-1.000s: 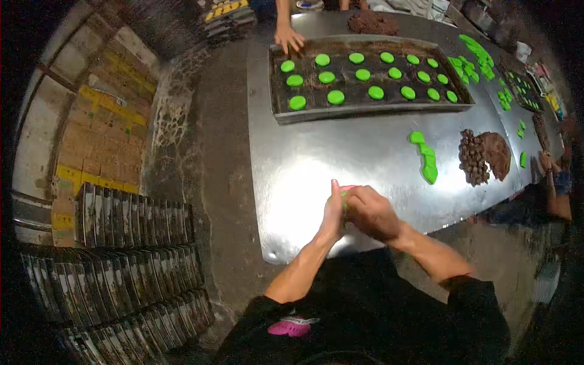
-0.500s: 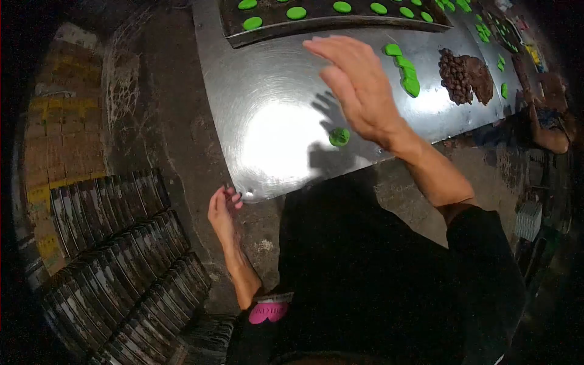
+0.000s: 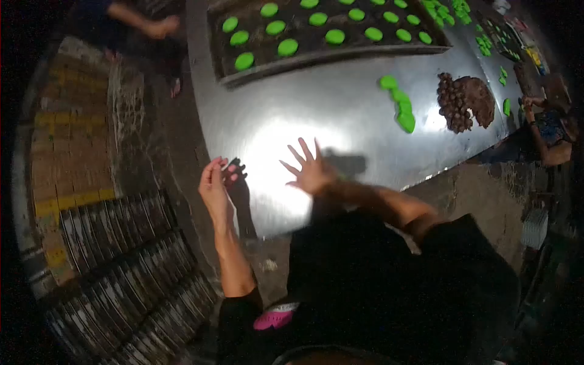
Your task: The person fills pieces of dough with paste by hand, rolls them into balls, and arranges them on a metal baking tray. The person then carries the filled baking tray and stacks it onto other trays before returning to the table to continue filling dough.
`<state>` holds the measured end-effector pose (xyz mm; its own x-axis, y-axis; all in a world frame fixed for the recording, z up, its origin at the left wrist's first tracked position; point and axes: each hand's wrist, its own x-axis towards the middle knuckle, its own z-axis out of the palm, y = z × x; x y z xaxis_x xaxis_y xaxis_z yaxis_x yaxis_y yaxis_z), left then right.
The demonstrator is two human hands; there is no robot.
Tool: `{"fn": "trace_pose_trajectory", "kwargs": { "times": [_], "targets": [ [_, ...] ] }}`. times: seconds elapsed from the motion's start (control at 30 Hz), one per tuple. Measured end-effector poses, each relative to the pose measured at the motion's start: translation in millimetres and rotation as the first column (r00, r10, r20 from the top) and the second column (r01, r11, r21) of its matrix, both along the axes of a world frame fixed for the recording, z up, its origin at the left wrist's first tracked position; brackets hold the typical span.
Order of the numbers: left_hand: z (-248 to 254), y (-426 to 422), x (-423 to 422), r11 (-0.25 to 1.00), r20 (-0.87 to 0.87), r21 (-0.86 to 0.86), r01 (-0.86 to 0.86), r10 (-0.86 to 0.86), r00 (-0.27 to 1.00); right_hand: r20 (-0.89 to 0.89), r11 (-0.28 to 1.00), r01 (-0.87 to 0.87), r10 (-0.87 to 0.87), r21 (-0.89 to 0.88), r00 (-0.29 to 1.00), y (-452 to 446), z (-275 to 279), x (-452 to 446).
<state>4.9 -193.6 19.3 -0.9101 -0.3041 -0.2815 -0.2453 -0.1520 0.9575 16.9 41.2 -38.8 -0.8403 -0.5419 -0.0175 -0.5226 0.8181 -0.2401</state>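
Observation:
My right hand (image 3: 311, 173) is spread palm down, low over the shiny metal table (image 3: 255, 118) near its front edge. I cannot tell whether it presses on the surface. The small green dough piece seen there earlier is hidden, perhaps beneath this hand or wrist. My left hand (image 3: 215, 185) hovers at the table's left edge, fingers loosely bent and apart, with nothing visible in it. Right of centre lies a row of overlapping green dough pieces (image 3: 400, 106). Past them sits a mound of brown balls (image 3: 453, 103) beside a brown paste-like mass (image 3: 479, 100).
A dark baking tray (image 3: 292, 68) with several green discs (image 3: 288, 47) stands along the far side. Stacked dark metal trays (image 3: 121, 225) fill the lower left floor. Another person's arm (image 3: 143, 24) shows at top left; a second person (image 3: 550, 128) is at far right.
My right hand has come down and left, its fingers now spread. My left hand has risen beside the table edge. The view has shifted, showing more tray and another person's arm at top left.

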Motion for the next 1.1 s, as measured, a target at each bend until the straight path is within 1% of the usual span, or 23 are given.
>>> {"fn": "trace_pose_trajectory", "kwargs": {
  "times": [0.03,0.07,0.1,0.13,0.17,0.23,0.27,0.3,0.33,0.37,0.43,0.5,0.53,0.6,0.63,0.7,0.73,0.8,0.83,0.9,0.97,1.03,1.1],
  "targets": [
    [4,5,-36,0.997,-0.037,-0.082,0.01,-0.014,0.999,0.155,0.99,-0.015,-0.006,0.137,0.988,0,-4,-3],
    [6,9,-72,0.971,-0.074,-0.236,0.027,-0.045,0.996,0.118,0.996,-0.085,0.085,-0.003,0.989,9,3,-6],
    [7,9,-104,0.922,-0.097,-0.386,0.039,-0.082,0.992,0.236,0.994,-0.048,0.069,-0.095,0.969,16,22,-6],
    [7,9,-139,0.827,-0.095,-0.559,0.058,-0.133,0.987,0.184,0.952,0.017,0.042,-0.306,0.982,22,13,-4],
    [-5,2,-176,0.75,-0.056,-0.659,0.063,-0.132,0.99,0.182,0.825,0.111,-0.011,-0.555,0.983,34,17,-5],
    [-18,-3,-248,0.695,0.095,-0.704,0.15,-0.117,0.989,0.027,0.697,0.06,-0.059,-0.715,0.998,72,45,-18],
    [-23,-8,-276,0.698,0.061,-0.703,0.14,-0.137,0.989,0.057,0.71,0.13,-0.125,-0.692,0.99,87,46,-23],
    [-33,-12,-298,0.744,0.196,-0.623,0.24,-0.149,0.969,0.084,0.716,0.194,-0.187,-0.67,0.979,108,43,-30],
    [-40,-15,-315,0.78,0.333,-0.53,0.333,-0.17,0.928,0.293,0.638,0.391,-0.259,-0.663,0.92,131,47,-40],
    [-44,-17,-325,0.774,0.316,-0.542,0.329,-0.175,0.932,0.501,0.541,0.577,-0.299,-0.612,0.812,153,53,-46],
    [-47,-21,-334,0.745,0.362,-0.424,0.514,-0.381,0.851,0.742,0.266,0.793,-0.282,-0.549,0.608,194,62,-62],
    [-16,1,-317,0.743,0.376,-0.418,0.523,-0.383,0.844,0.753,-0.026,0.753,-0.041,-0.658,0.657,234,7,-78],
    [3,16,-306,0.742,0.393,-0.403,0.535,-0.387,0.834,0.764,-0.186,0.758,0.051,-0.625,0.643,248,8,-88],
    [23,24,-282,0.776,0.372,-0.376,0.507,-0.375,0.849,0.756,-0.35,0.73,0.084,-0.587,0.649,258,21,-114],
    [31,25,-265,0.81,0.356,-0.337,0.48,-0.362,0.861,0.749,-0.362,0.72,0.082,-0.592,0.657,261,29,-130],
    [38,27,-215,0.904,0.268,-0.122,0.409,-0.367,0.891,0.879,-0.628,0.75,0.216,-0.208,0.425,263,46,-156],
    [42,34,-181,0.923,0.211,-0.105,0.37,-0.342,0.915,0.874,-0.639,0.736,0.202,-0.224,0.441,261,47,-160],
    [53,45,-115,0.953,0.097,-0.076,0.293,-0.285,0.954,0.762,-0.744,0.578,0.147,-0.335,0.631,254,45,-162],
    [58,48,-85,0.963,0.048,-0.063,0.262,-0.259,0.965,0.804,-0.722,0.61,0.126,-0.328,0.582,254,31,-161],
    [62,46,-28,0.977,-0.057,-0.175,0.124,-0.136,0.989,0.852,-0.688,0.634,0.044,-0.353,0.522,244,25,-134],
    [48,9,17,0.967,-0.019,-0.21,0.146,-0.153,0.988,0.902,-0.558,0.717,-0.158,-0.418,0.403,225,55,-89],
    [43,-37,78,0.948,0.05,-0.248,0.198,-0.192,0.98,0.893,-0.529,0.72,-0.257,-0.449,0.368,194,77,-30],
    [44,-64,114,0.909,0.17,-0.334,0.249,-0.202,0.964,0.888,-0.475,0.75,-0.247,-0.459,0.387,170,97,40]
  ]
}}
